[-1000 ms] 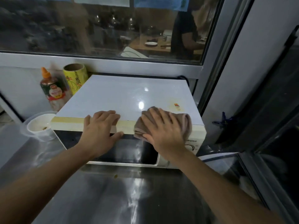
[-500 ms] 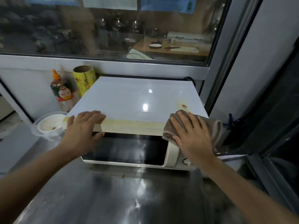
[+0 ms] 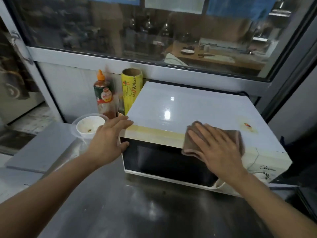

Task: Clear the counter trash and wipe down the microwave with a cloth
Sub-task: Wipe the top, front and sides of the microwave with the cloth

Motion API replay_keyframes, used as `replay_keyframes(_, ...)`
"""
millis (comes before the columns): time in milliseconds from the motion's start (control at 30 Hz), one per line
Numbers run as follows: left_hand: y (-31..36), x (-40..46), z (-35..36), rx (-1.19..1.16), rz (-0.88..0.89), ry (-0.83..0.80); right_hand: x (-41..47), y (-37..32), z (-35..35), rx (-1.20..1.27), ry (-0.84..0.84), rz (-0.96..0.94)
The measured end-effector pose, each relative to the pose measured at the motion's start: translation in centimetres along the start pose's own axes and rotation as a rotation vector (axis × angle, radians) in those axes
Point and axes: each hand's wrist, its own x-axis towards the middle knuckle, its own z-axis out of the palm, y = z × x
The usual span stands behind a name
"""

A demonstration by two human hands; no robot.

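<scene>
Two hands mid-frame: right hand (image 3: pixel 221 150) presses cloth (image 3: pixel 235 140) flat-fingered on microwave (image 3: pixel 180 107) front edge; left hand (image 3: pixel 108 143) open at its left corner.

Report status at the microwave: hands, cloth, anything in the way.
Left hand open, bracing microwave corner. Right hand flat, pressing brown cloth on front top edge. Stain beside cloth; nothing blocking.

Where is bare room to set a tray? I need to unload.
Free: the steel counter in front of the white microwave, and the microwave's top behind the brown cloth. Crowded: the left back corner, with the white bowl, sauce bottle and yellow roll.
</scene>
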Motion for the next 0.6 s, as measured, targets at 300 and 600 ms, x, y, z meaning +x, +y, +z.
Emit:
replay_keyframes(300,-2.3,-0.7,-0.5,-0.300,-0.171,0.010,7.2,-10.2,0.8,0.052,0.050,0.150)
replay_keyframes(600,-4.6,-2.1,-2.4,-0.261,-0.209,-0.042,13.4,-16.8,0.5,0.148,0.049,-0.087)
